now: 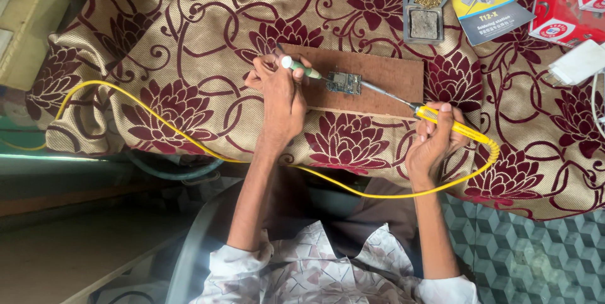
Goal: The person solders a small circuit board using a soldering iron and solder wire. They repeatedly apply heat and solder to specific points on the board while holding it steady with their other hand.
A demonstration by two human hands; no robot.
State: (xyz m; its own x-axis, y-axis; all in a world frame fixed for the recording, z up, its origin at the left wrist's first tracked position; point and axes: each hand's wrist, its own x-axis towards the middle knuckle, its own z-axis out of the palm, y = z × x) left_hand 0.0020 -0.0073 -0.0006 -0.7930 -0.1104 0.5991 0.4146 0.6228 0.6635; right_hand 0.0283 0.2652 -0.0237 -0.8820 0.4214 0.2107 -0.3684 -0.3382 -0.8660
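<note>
Centrally, a small circuit board (344, 81) lies on a brown wooden board (391, 77) atop the floral cloth (189, 39). Left hand (280, 93) grips a green-handled tool (301, 69), its tip on the circuit board. Right hand (435, 143) grips a yellow soldering iron (450, 124), tip touching the circuit board; its yellow cable (157, 121) loops leftward.

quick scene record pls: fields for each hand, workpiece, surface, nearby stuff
left hand: holds a green-handled tool, tip at the circuit board
right hand: grips a yellow soldering iron, tip reaching toward the board
workpiece: small circuit board, lying on a brown wooden board
surface: table under a beige cloth with maroon flowers
cable: yellow cord loops from the iron off to the left
nearby: grey tip-cleaner stand, white adapter
</note>
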